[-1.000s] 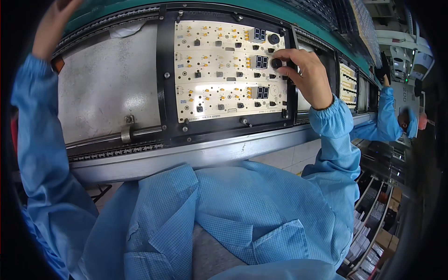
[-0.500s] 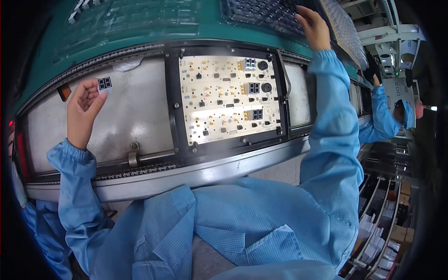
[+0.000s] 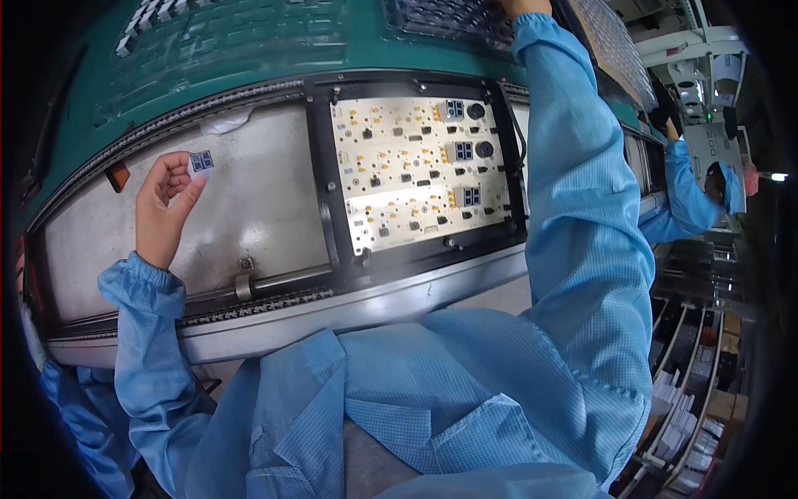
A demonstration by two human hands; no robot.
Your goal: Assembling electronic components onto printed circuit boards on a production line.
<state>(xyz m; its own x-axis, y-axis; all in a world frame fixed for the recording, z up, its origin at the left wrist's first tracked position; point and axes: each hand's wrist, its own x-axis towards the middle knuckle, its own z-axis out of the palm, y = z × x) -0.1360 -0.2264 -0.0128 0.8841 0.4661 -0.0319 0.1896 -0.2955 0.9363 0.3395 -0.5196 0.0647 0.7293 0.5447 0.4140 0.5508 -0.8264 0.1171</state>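
Observation:
My left hand [image 3: 166, 200] pinches a small two-digit LED display [image 3: 201, 161] with a dark face and pale sides, held above the bare metal plate left of the frame. My right hand [image 3: 525, 7] reaches to the far edge of the picture, beside a dark plastic tray [image 3: 449, 23] of small parts; its fingers are mostly cut off there. Between my arms, a pale circuit board panel [image 3: 399, 204] sits in a black frame [image 3: 326, 166]. Along its right side stand three two-digit displays, the nearest one [image 3: 472, 196] among them, and two round black buzzers [image 3: 485, 150].
The frame rests on a conveyor with a metal front rail [image 3: 399, 298] and chain tracks. Beyond lies a green surface [image 3: 366, 58] with clear plastic trays [image 3: 224, 41]. At the far right a co-worker in a blue sleeve [image 3: 683, 187] works; shelves of boxes stand behind.
My right hand has moved farther away, mostly out of the picture. My left hand, still holding the display, and the framed board appear slightly farther right and lower.

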